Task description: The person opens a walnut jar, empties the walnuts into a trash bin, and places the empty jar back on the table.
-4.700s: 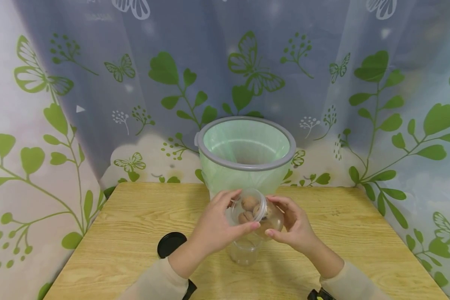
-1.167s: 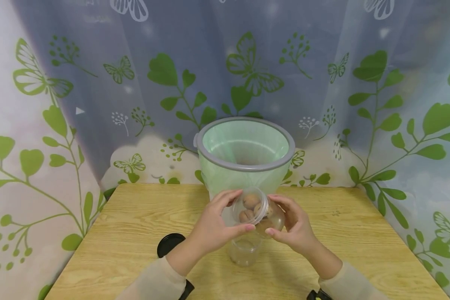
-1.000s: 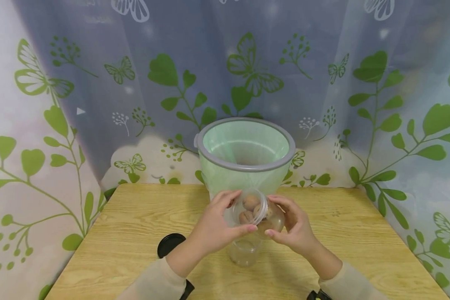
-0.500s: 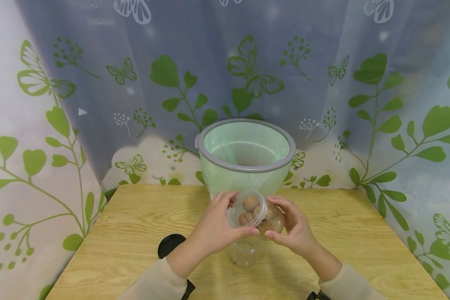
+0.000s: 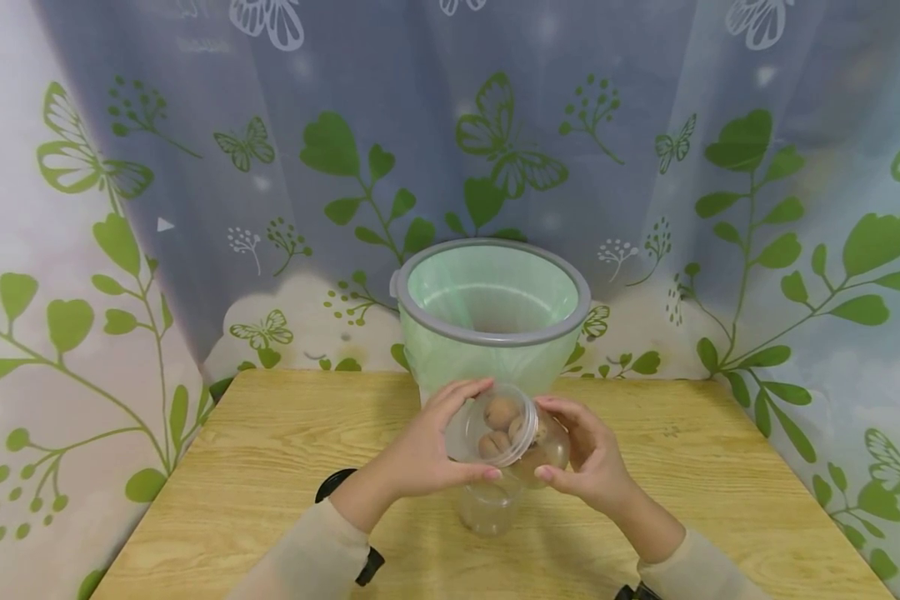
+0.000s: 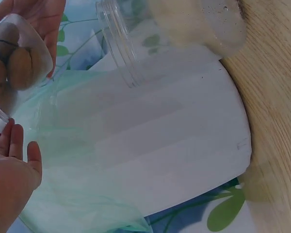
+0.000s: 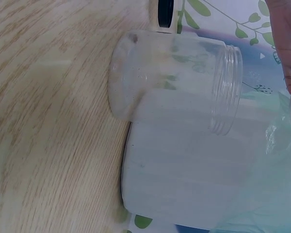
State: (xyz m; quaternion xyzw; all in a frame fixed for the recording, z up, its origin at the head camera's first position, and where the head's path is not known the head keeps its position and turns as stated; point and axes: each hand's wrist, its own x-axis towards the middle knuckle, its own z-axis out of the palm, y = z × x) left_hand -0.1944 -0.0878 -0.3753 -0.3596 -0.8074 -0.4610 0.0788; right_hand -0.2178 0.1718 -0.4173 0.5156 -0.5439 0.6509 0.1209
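Left hand (image 5: 420, 446) and right hand (image 5: 594, 462) gripped the tilted jar (image 5: 549, 451) at centre, walnuts (image 5: 500, 412) inside. Uncapping looked done, the lid (image 5: 333, 483) lying left; emptying seemed not begun, the upright jar (image 5: 487, 515) showing none.

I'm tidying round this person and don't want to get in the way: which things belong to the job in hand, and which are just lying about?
In the job, apparently:
right hand, gripping the nut jar
left hand, at its mouth
walnuts
standing jar

Lying about, apparently:
bin
black lid, though perhaps a jar's
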